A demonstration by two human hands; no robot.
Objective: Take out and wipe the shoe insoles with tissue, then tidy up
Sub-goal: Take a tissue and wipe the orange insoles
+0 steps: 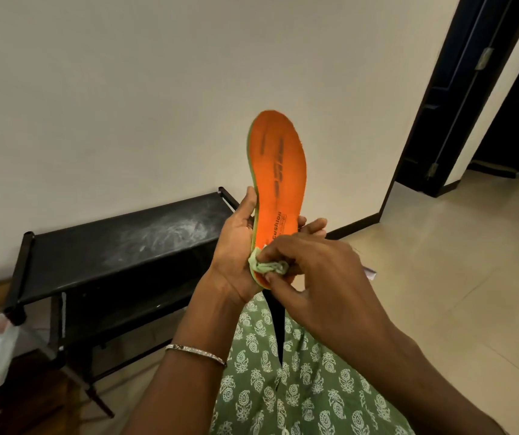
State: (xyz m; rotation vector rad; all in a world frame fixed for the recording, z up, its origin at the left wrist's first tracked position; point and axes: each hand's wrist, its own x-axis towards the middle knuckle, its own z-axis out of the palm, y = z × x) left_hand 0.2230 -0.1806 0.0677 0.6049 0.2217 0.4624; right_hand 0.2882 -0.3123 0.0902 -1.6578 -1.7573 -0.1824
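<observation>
Orange insole [278, 171] upright in left hand [236, 246], tissue [267, 266] (pale green) under right hand [324, 277] at its heel

One head-worn wide-angle view, forward and down, close over left hand [236, 246] and right hand [318, 274].

The orange foam shoe insole with a green edge [278, 171] has the black word "cushion" printed near its heel. The small print beside it is too blurry to read.

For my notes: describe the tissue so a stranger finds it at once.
Find the orange insole held upright by the left hand. At its lower end, the right hand pinches the tissue: a small, crumpled, pale green wad against smooth orange.
</observation>
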